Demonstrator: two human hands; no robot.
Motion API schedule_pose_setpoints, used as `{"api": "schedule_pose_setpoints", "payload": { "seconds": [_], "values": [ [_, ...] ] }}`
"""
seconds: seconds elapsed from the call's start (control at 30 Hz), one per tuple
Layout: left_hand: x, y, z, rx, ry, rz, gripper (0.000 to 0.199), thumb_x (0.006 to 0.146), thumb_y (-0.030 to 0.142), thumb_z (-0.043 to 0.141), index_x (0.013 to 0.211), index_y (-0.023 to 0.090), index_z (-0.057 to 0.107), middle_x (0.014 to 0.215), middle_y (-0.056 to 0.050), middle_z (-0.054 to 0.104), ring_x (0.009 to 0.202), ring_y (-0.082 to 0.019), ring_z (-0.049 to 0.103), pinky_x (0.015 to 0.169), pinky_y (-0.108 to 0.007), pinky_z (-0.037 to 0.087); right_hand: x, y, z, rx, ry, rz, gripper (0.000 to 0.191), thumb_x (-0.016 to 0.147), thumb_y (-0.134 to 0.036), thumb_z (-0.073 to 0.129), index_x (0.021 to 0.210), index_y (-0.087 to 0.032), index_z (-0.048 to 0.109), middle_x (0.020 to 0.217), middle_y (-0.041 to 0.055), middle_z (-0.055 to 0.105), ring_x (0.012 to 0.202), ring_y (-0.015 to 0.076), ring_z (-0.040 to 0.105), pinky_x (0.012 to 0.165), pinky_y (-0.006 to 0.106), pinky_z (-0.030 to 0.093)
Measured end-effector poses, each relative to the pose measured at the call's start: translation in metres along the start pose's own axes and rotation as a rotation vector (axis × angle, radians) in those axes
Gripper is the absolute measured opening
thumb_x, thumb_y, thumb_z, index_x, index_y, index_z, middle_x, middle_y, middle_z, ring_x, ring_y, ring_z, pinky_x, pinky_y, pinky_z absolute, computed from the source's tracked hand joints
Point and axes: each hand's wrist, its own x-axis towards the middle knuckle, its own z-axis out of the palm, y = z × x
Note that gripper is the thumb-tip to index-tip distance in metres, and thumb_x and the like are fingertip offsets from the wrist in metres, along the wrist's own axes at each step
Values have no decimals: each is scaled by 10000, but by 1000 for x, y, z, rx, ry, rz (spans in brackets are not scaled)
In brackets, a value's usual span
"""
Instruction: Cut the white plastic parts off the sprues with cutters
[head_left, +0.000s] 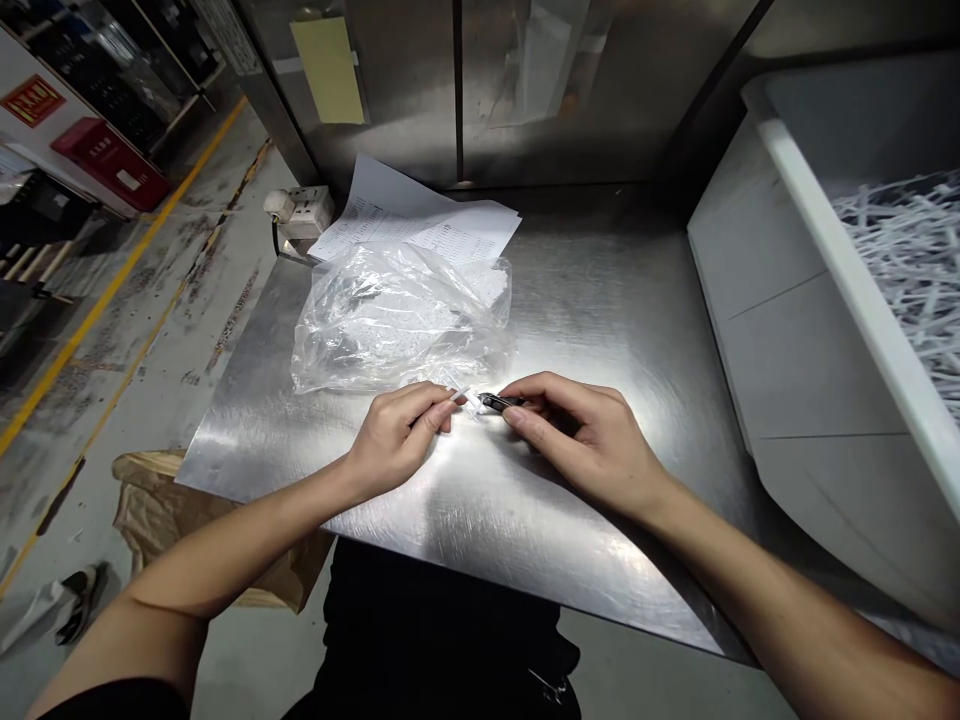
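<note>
My left hand pinches a small white plastic piece between thumb and fingers. My right hand is closed around small dark metal nail clippers, with their tip at the white piece. Both hands are over the near half of the steel table, close together. Just beyond them lies a clear plastic bag with many small white bits inside. The fine shape of the white piece is too small to make out.
Printed papers lie behind the bag, beside a white power socket. A large grey bin full of thin white plastic pieces stands on the right. A brown paper bag is on the floor at left.
</note>
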Motion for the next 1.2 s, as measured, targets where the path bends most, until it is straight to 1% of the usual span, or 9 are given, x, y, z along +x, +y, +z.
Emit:
{"api": "schedule_pose_setpoints", "payload": {
  "seconds": [0.23, 0.4, 0.53, 0.67, 0.73, 0.83, 1.0, 1.1, 1.2],
  "values": [
    [0, 0, 0, 5, -10, 29, 264, 1159, 211, 573, 945, 190, 725, 818, -6, 720, 759, -131, 688, 729, -245, 533, 0, 0, -1, -59, 12, -20, 184, 1073, -382, 719, 1113, -232, 818, 790, 14, 760, 656, 189, 674, 648, 338, 497],
    [1, -1, 1, 11, -12, 31, 287, 1159, 214, 575, 908, 186, 712, 817, -6, 718, 760, -127, 689, 731, -240, 529, 1, 1, 0, -37, 18, -29, 174, 1076, -372, 721, 1109, -232, 819, 808, 5, 780, 683, 181, 683, 657, 326, 488],
    [2, 0, 1, -32, -9, -26, 246, 1156, 230, 599, 976, 183, 760, 809, 2, 741, 749, -117, 701, 739, -225, 543, 1, 5, 4, -18, 49, -23, 171, 1076, -373, 726, 1060, -228, 816, 741, -12, 727, 642, 165, 619, 619, 315, 450],
    [2, 2, 2, -68, -7, -110, 183, 1146, 258, 635, 1093, 183, 793, 795, 16, 770, 683, -103, 688, 705, -211, 540, 0, 9, 6, 4, 66, -15, 190, 1087, -393, 724, 1060, -228, 814, 738, -16, 714, 646, 161, 607, 616, 311, 447],
    [2, 3, 2, -76, -10, -133, 188, 1145, 261, 635, 1094, 183, 798, 790, 19, 770, 676, -98, 688, 695, -204, 535, 0, 9, 5, 12, 76, -17, 187, 1088, -393, 727, 1073, -230, 817, 742, -18, 703, 657, 158, 605, 619, 307, 449],
    [2, 2, 2, -70, -8, -131, 201, 1143, 264, 633, 1070, 186, 803, 783, 18, 762, 691, -103, 699, 708, -205, 538, -1, 6, 3, 25, 94, -24, 178, 1081, -388, 735, 1088, -232, 821, 758, -17, 697, 661, 155, 598, 602, 301, 445],
    [2, 1, 2, -60, -8, -118, 202, 1141, 253, 631, 1048, 187, 798, 782, 16, 749, 728, -109, 710, 735, -209, 538, -3, -2, 1, 40, 49, -58, 165, 1070, -369, 742, 1089, -224, 819, 730, -21, 684, 618, 145, 589, 566, 290, 437],
    [2, 1, 3, -58, -10, -118, 219, 1142, 253, 632, 1005, 185, 788, 769, 18, 733, 721, -107, 699, 730, -211, 532, -5, -5, 1, 27, 7, -77, 168, 1077, -362, 735, 1114, -218, 813, 724, -24, 693, 601, 141, 594, 563, 288, 443],
    [2, 1, 2, -56, -10, -119, 227, 1142, 249, 632, 987, 186, 785, 760, 23, 721, 717, -103, 692, 731, -210, 529, -5, -5, 0, -10, -7, -81, 172, 1080, -366, 737, 1127, -218, 812, 727, -20, 713, 596, 143, 603, 573, 293, 460]
  ]
}}
